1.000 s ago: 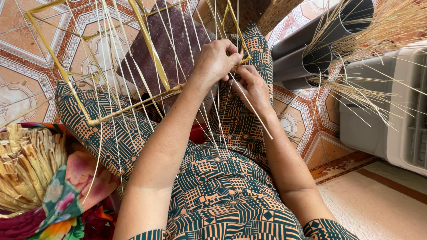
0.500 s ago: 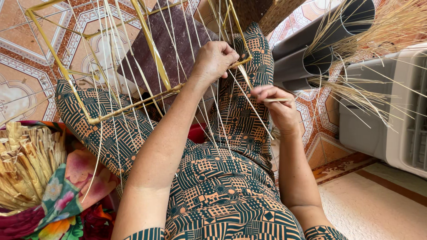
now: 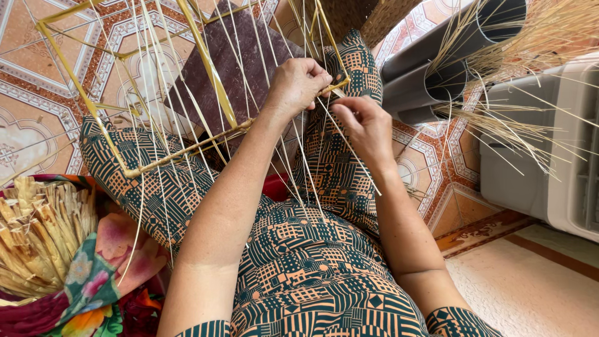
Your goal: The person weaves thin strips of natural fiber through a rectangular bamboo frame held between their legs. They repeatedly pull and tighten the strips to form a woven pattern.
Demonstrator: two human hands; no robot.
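Right hand [image 3: 368, 128] returned beside left hand [image 3: 299, 84].

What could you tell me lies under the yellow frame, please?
Under the yellow frame a dark brown board lies on the patterned tile floor. The left hand and patterned trousers cover the board's near edge.

The yellow-painted wire frame [image 3: 187, 146] looks like thin metal with a slightly glossy coat. The pale straw-coloured reed strands [image 3: 249, 81] strung over it are dry, smooth and matt. At two o'clock, the grey plastic pipes [image 3: 437, 68] show a dull, smooth skin, and the grey plastic crate [image 3: 543, 168] at three o'clock is matt. The patterned floor tiles [image 3: 37, 118] are glazed, faintly shiny. The green-and-orange printed dress cloth [image 3: 312, 262] is soft and matt. At eight o'clock, the bundle of flat dried leaf strips [image 3: 37, 237] looks rough and fibrous
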